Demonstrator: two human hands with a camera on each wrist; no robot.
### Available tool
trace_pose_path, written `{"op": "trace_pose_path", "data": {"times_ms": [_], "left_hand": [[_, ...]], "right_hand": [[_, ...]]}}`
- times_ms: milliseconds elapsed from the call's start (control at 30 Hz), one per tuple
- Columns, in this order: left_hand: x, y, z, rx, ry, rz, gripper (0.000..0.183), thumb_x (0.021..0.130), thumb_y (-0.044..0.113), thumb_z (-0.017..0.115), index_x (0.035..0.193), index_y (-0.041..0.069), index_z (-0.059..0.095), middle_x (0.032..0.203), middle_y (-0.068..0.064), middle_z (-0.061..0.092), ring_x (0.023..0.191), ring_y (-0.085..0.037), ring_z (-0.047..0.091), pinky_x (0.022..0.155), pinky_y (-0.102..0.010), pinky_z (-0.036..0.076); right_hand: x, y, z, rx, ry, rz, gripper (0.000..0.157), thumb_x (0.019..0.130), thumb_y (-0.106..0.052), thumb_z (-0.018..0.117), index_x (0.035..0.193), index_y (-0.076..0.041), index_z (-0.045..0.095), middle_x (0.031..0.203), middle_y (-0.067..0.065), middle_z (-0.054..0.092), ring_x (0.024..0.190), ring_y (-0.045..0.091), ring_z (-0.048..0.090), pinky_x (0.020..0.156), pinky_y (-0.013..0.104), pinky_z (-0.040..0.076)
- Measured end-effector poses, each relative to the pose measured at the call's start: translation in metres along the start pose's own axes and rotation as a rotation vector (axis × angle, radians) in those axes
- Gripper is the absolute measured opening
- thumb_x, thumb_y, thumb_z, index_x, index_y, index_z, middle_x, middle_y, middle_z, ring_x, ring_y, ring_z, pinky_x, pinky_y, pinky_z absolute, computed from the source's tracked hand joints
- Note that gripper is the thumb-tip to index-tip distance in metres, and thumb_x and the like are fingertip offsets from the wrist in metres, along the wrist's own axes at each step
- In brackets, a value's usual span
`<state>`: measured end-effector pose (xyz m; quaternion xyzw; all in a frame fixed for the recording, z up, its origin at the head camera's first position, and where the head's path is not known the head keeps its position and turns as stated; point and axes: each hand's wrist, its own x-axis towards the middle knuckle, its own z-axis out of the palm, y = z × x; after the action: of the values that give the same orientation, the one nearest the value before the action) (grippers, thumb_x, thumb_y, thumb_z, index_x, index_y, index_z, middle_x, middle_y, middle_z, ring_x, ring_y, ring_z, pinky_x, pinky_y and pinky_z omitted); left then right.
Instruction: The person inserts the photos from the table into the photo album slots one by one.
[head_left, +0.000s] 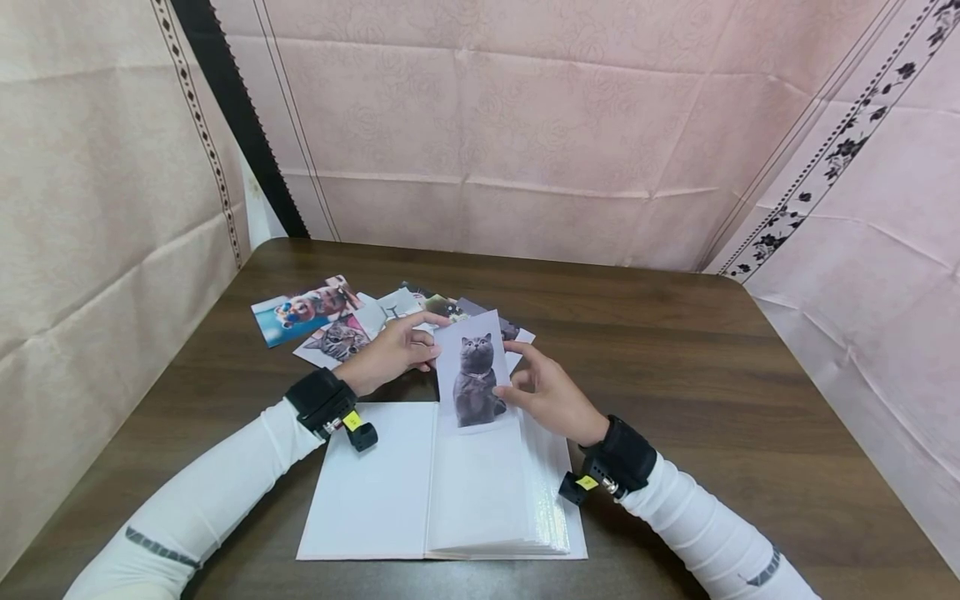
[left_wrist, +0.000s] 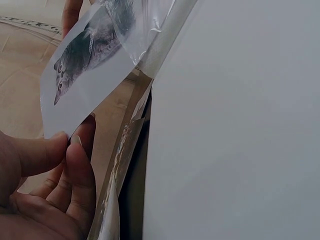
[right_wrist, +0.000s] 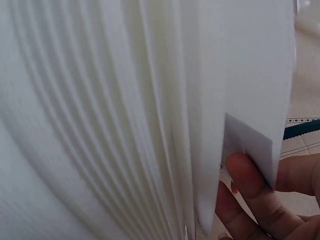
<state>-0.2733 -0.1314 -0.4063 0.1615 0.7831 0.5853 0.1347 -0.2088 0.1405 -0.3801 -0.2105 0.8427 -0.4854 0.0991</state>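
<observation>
A photo of a grey cat (head_left: 474, 379) stands partly inside a clear sleeve of an open white photo album (head_left: 375, 500). My left hand (head_left: 397, 350) pinches the photo's upper left corner between thumb and fingers; the left wrist view shows this grip on the cat photo (left_wrist: 80, 75) closely. At the opposite side, my right hand (head_left: 547, 392) pinches the edge of the lifted album page (right_wrist: 255, 75) by the photo, thumb on one face and fingers on the other. In the right wrist view the photo's picture side is hidden.
Several loose photos lie behind the album: a blue-toned one (head_left: 307, 308) at the left, a tabby cat one (head_left: 337, 340) and others (head_left: 513, 329) beyond my hands. All rest on a brown wooden table (head_left: 712, 400). Patterned cloth (head_left: 525, 125) hangs behind.
</observation>
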Motion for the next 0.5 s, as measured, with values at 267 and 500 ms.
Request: {"op": "trace_pose_path", "data": {"times_ms": [267, 500], "left_hand": [[-0.0006, 0.0008, 0.0005, 0.023, -0.016, 0.011, 0.043, 0.094, 0.015, 0.059, 0.136, 0.020, 0.051, 0.104, -0.014, 0.064, 0.094, -0.026, 0.062, 0.084, -0.034, 0.052], [-0.0028, 0.0002, 0.0005, 0.054, -0.032, 0.029, 0.042, 0.094, 0.017, 0.059, 0.135, 0.019, 0.053, 0.108, -0.013, 0.064, 0.094, -0.025, 0.062, 0.086, -0.037, 0.051]], "right_hand": [[0.0006, 0.0010, 0.0002, 0.002, 0.001, -0.008, 0.074, 0.086, -0.013, 0.069, 0.148, -0.006, 0.028, 0.079, 0.005, 0.068, 0.070, 0.019, 0.055, 0.055, 0.026, 0.036], [0.0008, 0.0006, 0.0009, -0.015, 0.013, -0.017, 0.080, 0.086, -0.014, 0.070, 0.151, -0.009, 0.024, 0.079, 0.004, 0.069, 0.077, 0.018, 0.060, 0.064, 0.028, 0.041]]}}
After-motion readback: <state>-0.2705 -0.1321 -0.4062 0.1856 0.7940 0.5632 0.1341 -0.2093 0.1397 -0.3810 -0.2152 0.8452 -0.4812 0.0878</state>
